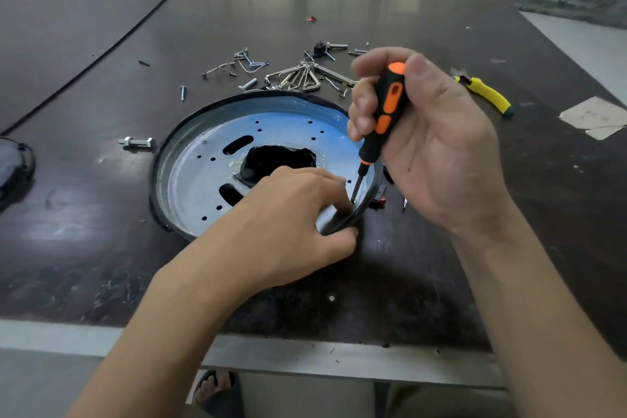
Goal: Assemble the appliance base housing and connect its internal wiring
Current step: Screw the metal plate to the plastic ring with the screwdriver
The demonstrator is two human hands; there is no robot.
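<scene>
Screwdriving at the base housing (pixel 200 180) on the tabletop (pixel 101 220): my left hand (pixel 291 210) pinches its near-right rim, my right hand (pixel 427 146) grips the screwdriver (pixel 386 105), whose tip I judge needs seating before turning.

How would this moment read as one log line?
right hand: grips orange-and-black screwdriver, tip down | left hand: grips rim of round metal base plate

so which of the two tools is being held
The orange-and-black screwdriver, gripped in the right hand; the yellow tool lies untouched on the table.
</scene>
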